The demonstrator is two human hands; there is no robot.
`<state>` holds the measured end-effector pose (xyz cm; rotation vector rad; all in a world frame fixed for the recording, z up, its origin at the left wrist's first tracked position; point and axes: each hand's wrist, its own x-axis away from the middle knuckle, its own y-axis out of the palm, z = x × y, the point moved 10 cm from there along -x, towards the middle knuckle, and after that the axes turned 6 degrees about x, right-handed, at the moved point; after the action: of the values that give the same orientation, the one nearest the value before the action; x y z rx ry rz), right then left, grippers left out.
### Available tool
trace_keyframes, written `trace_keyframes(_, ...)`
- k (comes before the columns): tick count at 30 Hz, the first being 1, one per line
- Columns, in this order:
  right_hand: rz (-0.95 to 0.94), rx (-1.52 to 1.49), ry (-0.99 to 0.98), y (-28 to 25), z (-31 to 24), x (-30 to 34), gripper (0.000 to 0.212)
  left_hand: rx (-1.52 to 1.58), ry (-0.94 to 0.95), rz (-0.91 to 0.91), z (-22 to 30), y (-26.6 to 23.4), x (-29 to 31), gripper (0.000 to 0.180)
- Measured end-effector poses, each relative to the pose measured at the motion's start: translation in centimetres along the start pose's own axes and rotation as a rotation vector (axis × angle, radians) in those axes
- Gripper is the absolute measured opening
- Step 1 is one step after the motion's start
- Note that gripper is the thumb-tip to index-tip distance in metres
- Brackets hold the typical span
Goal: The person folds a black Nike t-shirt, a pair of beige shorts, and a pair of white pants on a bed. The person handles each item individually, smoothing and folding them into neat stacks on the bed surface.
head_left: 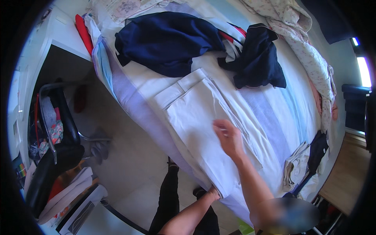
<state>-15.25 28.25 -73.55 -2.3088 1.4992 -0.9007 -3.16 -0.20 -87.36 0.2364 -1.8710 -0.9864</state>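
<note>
A pair of white trousers (pixel 199 113), folded lengthwise, lies slantwise on the striped bed (pixel 137 102). At the trousers' near end my left hand (pixel 214 192) is closed on the edge of the cloth, with most of its fingers hidden by it. My right hand (pixel 230 139) hovers over the middle of the trousers near their right side. Its fingers are loosely bent and apart, with nothing in them. Beyond the far end of the trousers lies a dark navy jacket (pixel 168 41), and to its right a black garment (pixel 260 58) is crumpled.
A folded light garment (pixel 295 166) lies beside a dark one (pixel 317 150) at the bed's right edge. A floral quilt (pixel 301 51) is bunched along the far right. Left of the bed stands a black chair (pixel 55 176) with metal arms and clothes on it.
</note>
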Motion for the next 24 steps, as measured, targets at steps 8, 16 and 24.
trace_keyframes(8,0.057,0.33,0.216,-10.0,11.2,4.7,0.034,0.082,0.05,0.149,0.3,-2.2,2.2,0.051)
trace_keyframes(16,-0.063,0.205,0.379,-13.8,16.3,11.3,0.051,-0.027,0.234,0.066,2.2,0.4,5.7,0.091)
trace_keyframes(24,-0.124,0.451,0.152,-14.6,18.8,15.3,0.038,-0.963,0.198,0.373,0.3,-4.6,6.5,0.025)
